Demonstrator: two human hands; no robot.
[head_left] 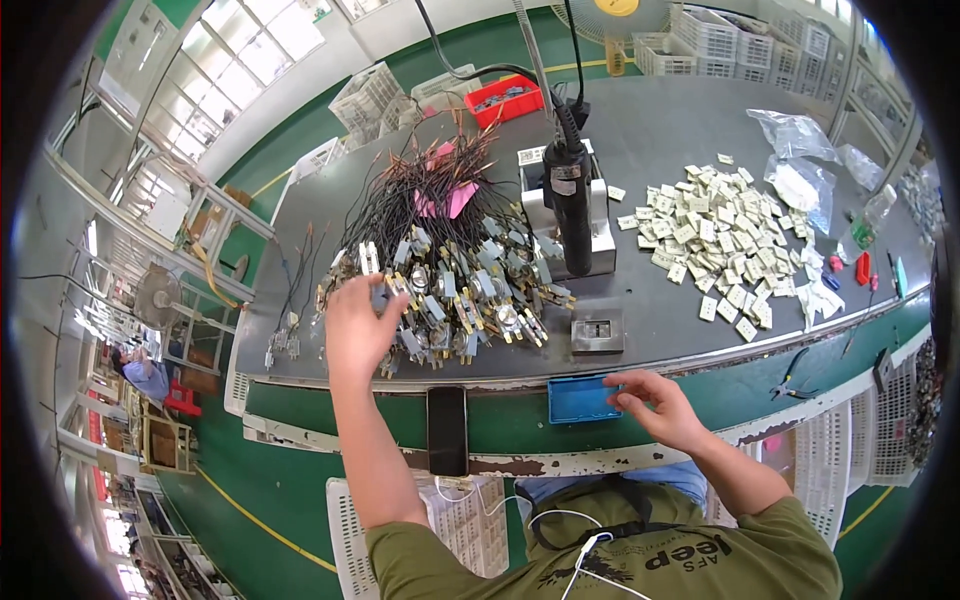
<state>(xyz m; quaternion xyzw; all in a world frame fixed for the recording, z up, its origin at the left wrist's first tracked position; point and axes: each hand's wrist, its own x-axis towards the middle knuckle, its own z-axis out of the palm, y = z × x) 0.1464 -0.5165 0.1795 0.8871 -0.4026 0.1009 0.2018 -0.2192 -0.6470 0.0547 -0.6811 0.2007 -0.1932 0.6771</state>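
Left hand reaches over left part of part pile, toward tabletop's front left corner. Thumb and fingers spread; fingertips partly hidden, cannot tell if holding part. Black wires tangle behind, many ends hidden. Red bin near back edge holds small grey bits. Blue tray along front edge, right end partly behind right hand: fingers half curled, thumb slightly apart. White bits heaped toward right edge. Clear bag beyond, inside hard to see.

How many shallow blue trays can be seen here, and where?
1: the shallow blue tray lies at the front of the workbench, right of the smartphone, with the right hand at its right edge. Others may be hidden.
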